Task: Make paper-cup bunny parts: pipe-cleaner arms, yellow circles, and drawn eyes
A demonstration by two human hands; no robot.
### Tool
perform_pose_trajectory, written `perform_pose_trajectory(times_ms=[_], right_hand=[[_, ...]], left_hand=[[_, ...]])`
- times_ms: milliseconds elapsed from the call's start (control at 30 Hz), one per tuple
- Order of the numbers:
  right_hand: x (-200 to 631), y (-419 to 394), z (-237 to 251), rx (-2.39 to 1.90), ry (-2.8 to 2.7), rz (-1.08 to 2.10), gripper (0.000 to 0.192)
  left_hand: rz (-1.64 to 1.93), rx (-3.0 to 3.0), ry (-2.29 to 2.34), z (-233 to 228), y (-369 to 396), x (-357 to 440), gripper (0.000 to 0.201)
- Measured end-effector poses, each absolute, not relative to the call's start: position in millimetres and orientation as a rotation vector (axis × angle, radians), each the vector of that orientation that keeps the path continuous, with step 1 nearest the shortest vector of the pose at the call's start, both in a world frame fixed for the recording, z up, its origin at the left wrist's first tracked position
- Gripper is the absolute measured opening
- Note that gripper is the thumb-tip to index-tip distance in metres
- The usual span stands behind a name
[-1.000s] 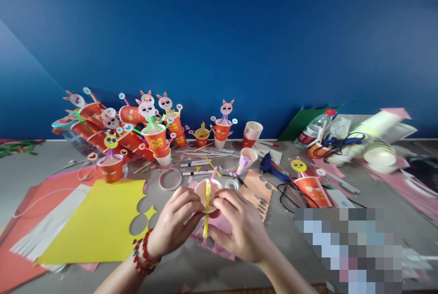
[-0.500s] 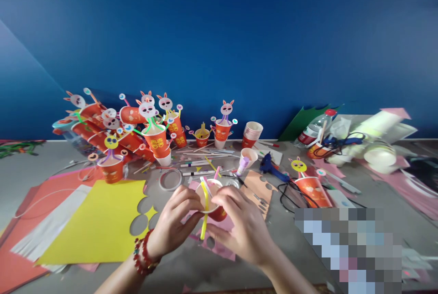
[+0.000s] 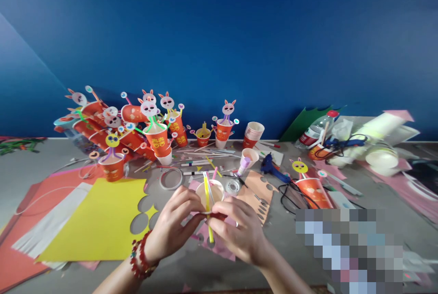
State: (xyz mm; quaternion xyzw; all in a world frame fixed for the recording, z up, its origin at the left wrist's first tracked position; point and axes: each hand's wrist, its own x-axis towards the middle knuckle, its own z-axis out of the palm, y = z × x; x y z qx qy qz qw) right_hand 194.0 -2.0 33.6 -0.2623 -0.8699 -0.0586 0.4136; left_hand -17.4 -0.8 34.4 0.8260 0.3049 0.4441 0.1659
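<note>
A paper cup is being held above the counter, its open mouth turned toward the camera. It is being gripped from one side by the left hand, whose fingers are curled against its wall, and from the other side by the right hand, whose fingers are closed over its lower rim. A yellow straw is being pinched against the cup between the two hands; it is running from above the cup's mouth down past the fingers. A pink straw is sticking out just behind the cup. A bead bracelet is being worn on the left wrist. Left of the cup, a yellow sheet with round holes is lying flat. A tape ring is lying behind the cup to its left. Farther behind the cup, finished rabbit cups are standing crowded against the blue wall. Right of the cup, a glue gun is lying with its black cord.
</note>
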Motion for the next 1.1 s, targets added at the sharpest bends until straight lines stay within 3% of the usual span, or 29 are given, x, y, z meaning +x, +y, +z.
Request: perform_pose_trajectory(times_ms=[533, 1100], right_hand=[[194, -1, 39, -0.609, -2.177, -0.153, 0.017], [194, 1, 26, -0.707, -2.165, -0.126, 0.014]], left_hand=[[1.179, 2.414, 1.040, 33, 0, -17, 0.007], [1.154, 2.007, 0.968, 31, 0, -12, 0.005]])
